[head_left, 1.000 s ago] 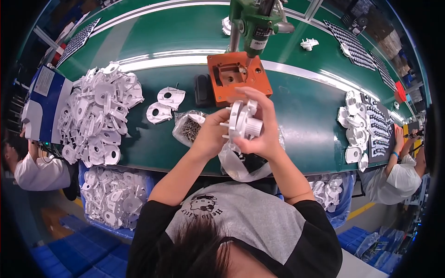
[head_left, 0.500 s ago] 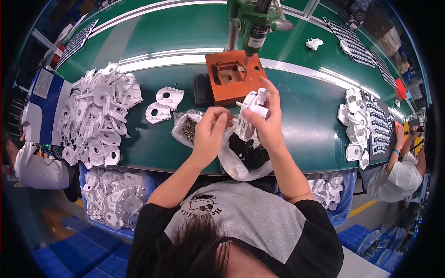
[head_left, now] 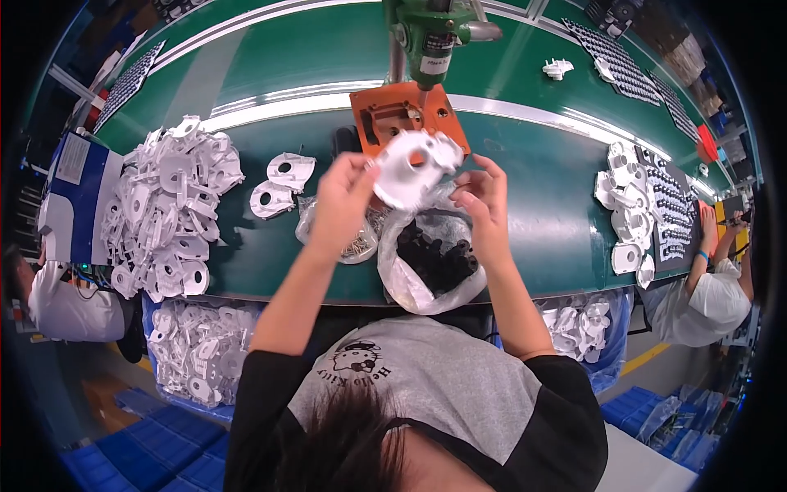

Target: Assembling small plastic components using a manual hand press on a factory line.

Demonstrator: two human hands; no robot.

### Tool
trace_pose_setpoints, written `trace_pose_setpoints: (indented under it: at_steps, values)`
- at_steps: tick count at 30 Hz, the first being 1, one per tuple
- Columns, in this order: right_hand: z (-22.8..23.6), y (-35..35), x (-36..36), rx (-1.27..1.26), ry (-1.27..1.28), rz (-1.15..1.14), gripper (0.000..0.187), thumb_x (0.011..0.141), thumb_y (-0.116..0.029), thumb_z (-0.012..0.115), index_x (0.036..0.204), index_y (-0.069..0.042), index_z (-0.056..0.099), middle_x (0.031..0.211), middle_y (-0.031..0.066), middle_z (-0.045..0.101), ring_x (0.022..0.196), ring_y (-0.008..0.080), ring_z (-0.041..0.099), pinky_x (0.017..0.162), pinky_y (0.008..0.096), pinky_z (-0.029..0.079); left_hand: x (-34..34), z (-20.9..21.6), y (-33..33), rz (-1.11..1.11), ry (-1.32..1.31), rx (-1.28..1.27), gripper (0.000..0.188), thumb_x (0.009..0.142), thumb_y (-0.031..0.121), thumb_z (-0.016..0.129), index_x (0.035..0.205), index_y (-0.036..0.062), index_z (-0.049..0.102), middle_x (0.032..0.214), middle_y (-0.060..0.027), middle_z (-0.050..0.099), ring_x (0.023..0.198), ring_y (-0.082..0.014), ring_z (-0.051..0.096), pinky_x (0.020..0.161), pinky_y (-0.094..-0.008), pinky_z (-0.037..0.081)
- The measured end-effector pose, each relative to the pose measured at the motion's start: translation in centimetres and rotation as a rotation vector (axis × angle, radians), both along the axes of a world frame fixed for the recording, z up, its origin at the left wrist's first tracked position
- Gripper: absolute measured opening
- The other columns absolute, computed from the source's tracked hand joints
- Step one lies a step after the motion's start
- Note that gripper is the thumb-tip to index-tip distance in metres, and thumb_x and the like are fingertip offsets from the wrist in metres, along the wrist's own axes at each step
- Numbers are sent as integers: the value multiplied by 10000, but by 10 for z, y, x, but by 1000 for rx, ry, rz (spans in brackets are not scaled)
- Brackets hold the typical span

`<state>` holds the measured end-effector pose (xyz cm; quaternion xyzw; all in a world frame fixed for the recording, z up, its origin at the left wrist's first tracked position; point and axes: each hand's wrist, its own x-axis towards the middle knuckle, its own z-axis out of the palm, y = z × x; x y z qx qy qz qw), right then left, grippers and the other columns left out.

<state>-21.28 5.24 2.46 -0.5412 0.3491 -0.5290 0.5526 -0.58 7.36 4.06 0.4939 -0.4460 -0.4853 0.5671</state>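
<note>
My left hand (head_left: pixel 345 195) grips a white plastic housing (head_left: pixel 400 179) by its left edge, with the housing's round hole facing up. To the right of it, my right hand (head_left: pixel 485 201) has its fingers apart and curved, close to the housing's right end but holding nothing I can see. The housing is slightly blurred and hangs in front of an orange fixture block (head_left: pixel 452 138), covering part of it. Below my hands, a clear bag (head_left: pixel 397 283) of small black parts lies open, beside a smaller bag of metal screws (head_left: pixel 358 246).
A green press (head_left: pixel 425 41) stands over the orange block. Two white housings (head_left: pixel 293 174) lie left of the bags, near a large heap of them (head_left: pixel 176 201). More housings (head_left: pixel 630 209) lie at right beside a black tray (head_left: pixel 674 213). Co-workers sit at both sides.
The housing has passed from my right hand to my left and turned its broad face up. My right hand has let go, with its fingers now spread. The view has shifted slightly.
</note>
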Motion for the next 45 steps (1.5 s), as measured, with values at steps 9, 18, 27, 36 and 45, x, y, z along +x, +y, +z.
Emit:
trace_pose_setpoints:
  at_steps: [9, 18, 27, 36, 45]
  values:
    - [-35, 17, -58, 95, 256, -70, 294, 801, -51, 620, 1086, -15, 556, 961, 52, 560, 848, 110, 514, 772, 247, 425, 54, 0, -126, -72, -408, 118, 280, 855, 184, 560, 981, -64, 593, 702, -75, 609, 493, -116, 533, 374, -234, 370]
    - [-25, 30, -41, -414, 933, 41, 223, 725, -65, 656, 947, -63, 655, 872, 88, 572, 886, 280, 519, 779, 345, 423, 55, -28, -151, 81, -1172, -284, 232, 796, 218, 614, 907, 15, 631, 835, -179, 595, 761, -263, 627, 659, -382, 513]
    - [-34, 15, -27, -531, 1041, 183, 132, 711, -92, 675, 839, -61, 690, 788, 69, 598, 802, 254, 574, 720, 365, 462, 5, -10, -77, -53, -1272, -387, 590, 806, 386, 632, 1186, -33, 465, 1149, -217, 521, 1109, -339, 495, 972, -449, 365]
    - [7, -83, -2, -592, 640, -179, 141, 768, -57, 644, 900, -36, 688, 893, 111, 655, 805, 222, 638, 717, 308, 494, 7, -40, -67, 41, -1315, -696, 765, 628, 328, 781, 1202, -57, 454, 1264, -220, 459, 1237, -360, 391, 1072, -464, 287]
    - [-13, -147, 43, -995, 838, -253, 57, 703, -91, 645, 729, -50, 675, 867, 64, 661, 734, 250, 604, 698, 357, 480, 8, -47, -69, 63, -1185, -660, 774, 631, 324, 794, 1232, -29, 459, 1303, -197, 455, 1247, -351, 395, 1073, -457, 291]
